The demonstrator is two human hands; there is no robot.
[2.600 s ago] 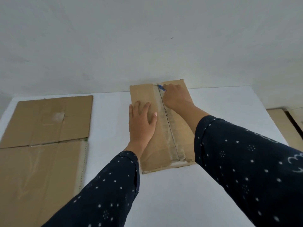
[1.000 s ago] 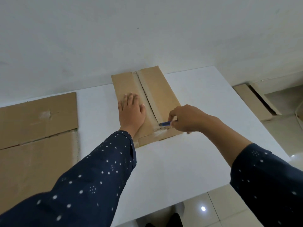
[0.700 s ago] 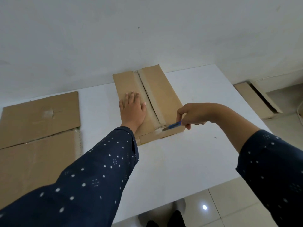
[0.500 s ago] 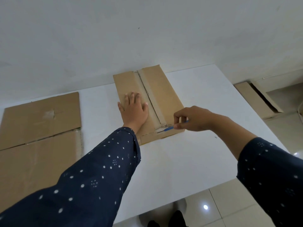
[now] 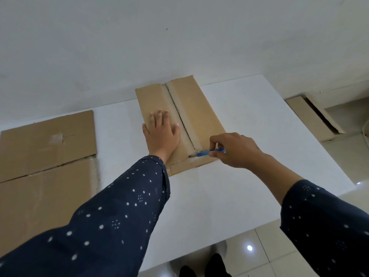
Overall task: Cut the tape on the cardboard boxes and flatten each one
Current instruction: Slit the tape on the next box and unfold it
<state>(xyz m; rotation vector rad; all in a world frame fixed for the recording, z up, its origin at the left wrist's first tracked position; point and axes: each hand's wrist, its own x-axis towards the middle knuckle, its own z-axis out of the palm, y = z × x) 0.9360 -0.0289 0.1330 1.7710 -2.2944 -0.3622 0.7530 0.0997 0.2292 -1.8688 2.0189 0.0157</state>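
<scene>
Left hand (image 5: 162,134) lies flat on the box (image 5: 196,114) at table (image 5: 249,120) centre; right hand (image 5: 234,149) pinches the blue cutter (image 5: 209,153), tip at the seam's near end. Risk: blade skids sideways toward the left thumb if the box shifts under pressure.

one taped box (image 5: 199,116), two flat sheets (image 5: 48,142), one floor box (image 5: 311,118), one cutter (image 5: 211,152)

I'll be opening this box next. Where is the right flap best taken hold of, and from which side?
Probably take the right flap by its long inner edge at the seam, fingertips coming under from the seam side: a dark gap shows there, and its outer edge is the fold. The left hand presses the left flap; the right hand holds the blue cutter.
</scene>
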